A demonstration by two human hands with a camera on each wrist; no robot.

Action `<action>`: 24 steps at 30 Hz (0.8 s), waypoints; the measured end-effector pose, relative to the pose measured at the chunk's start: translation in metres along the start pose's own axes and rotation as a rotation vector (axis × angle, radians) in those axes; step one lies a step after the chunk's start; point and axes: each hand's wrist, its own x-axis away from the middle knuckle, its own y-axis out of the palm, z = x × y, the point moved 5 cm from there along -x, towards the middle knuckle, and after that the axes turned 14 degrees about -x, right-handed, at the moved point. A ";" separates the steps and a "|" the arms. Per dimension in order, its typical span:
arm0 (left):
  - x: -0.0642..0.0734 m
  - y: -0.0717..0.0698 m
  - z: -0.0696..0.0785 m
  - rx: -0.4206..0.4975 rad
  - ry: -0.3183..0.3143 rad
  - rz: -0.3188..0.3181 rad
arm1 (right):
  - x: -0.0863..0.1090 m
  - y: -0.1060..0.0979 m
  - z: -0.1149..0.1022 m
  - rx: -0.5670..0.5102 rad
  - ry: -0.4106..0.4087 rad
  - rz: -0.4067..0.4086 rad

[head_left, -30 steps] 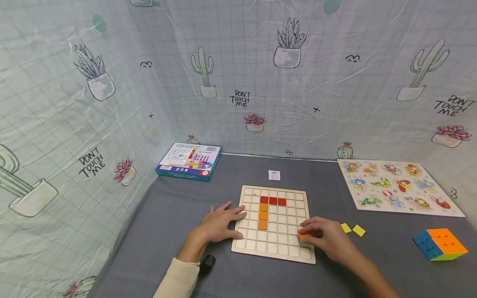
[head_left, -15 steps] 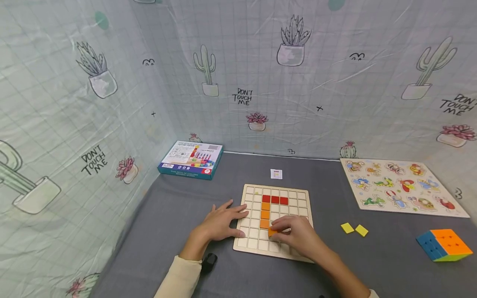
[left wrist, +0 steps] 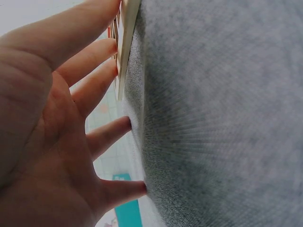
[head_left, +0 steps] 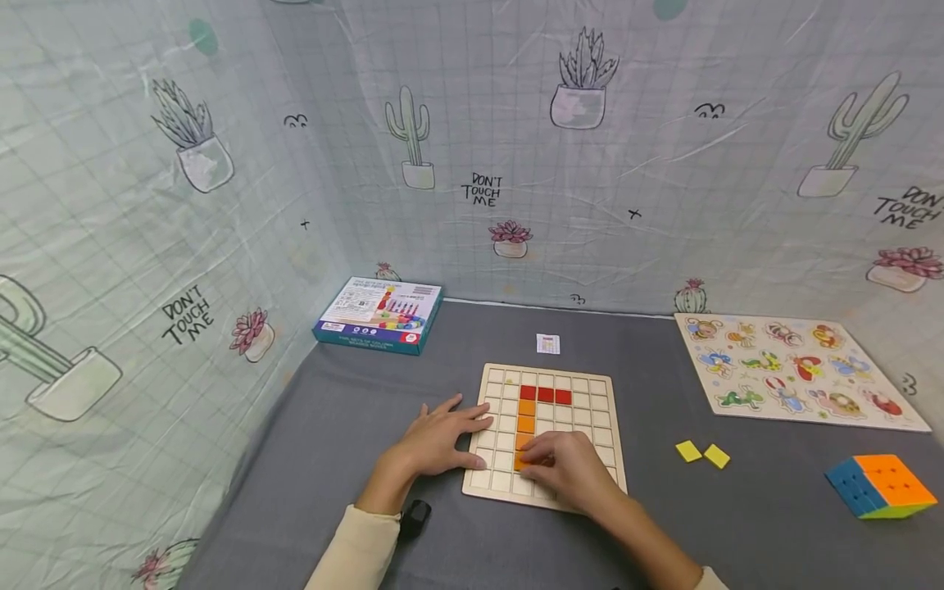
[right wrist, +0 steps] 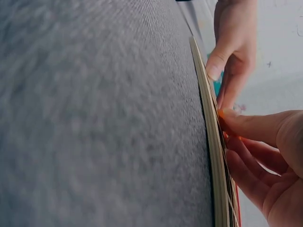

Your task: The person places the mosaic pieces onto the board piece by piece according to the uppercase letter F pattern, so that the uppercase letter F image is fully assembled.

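Note:
A wooden grid board (head_left: pixel 590 471) lies on the table, with three red square tiles (head_left: pixel 546 395) in a row and orange tiles (head_left: pixel 526 424) running down from the leftmost red one. My right hand (head_left: pixel 575 467) pinches an orange tile (head_left: pixel 520 461) between thumb and fingertips at the lower end of that column. In the right wrist view the thumb presses the orange tile (right wrist: pixel 222 115) at the board's surface. My left hand (head_left: pixel 438 438) lies spread at the board's left edge, thumb and some fingertips on it; in the left wrist view two fingers (left wrist: pixel 116 132) reach down to the cloth beside it.
Two yellow tiles (head_left: pixel 702 453) lie right of the board, with a puzzle cube (head_left: pixel 881 485) farther right. An insect picture puzzle (head_left: pixel 796 369) is at the back right. A small printed card (head_left: pixel 548 344) lies behind the board, a flat box (head_left: pixel 379 315) at back left.
My right hand has carried the orange tile leftward across the board, from its right edge to the foot of the orange column. The left hand has stayed at the board's left edge.

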 end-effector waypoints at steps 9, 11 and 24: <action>0.000 -0.001 0.001 0.010 0.004 0.007 | 0.002 0.003 -0.005 0.092 0.016 0.070; 0.001 -0.002 0.001 0.010 0.005 0.010 | 0.003 0.003 -0.005 0.113 0.023 0.087; 0.001 -0.001 0.001 0.005 0.008 0.010 | 0.004 0.003 -0.006 0.181 0.004 0.104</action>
